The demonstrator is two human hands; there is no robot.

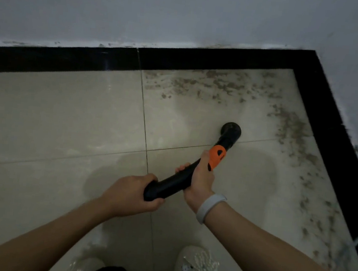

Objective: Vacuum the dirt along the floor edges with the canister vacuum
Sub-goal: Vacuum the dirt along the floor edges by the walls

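Note:
A black vacuum wand (178, 180) with an orange collar (216, 155) slants down toward the floor. Its round black nozzle (231, 130) rests on a beige tile, short of the dirt. My left hand (130, 195) grips the wand's bent near end. My right hand (201, 176) grips the wand just behind the orange collar; a pale band sits on that wrist. Brown dirt (218, 84) is strewn along the far floor edge and more dirt (310, 169) runs down the right edge. The canister itself is out of view.
A black skirting border (71, 61) runs along the far wall and turns a corner (305, 62) down the right side under pale walls. Beige floor tiles (66, 113) spread to the left. My two light shoes (198, 266) stand at the bottom.

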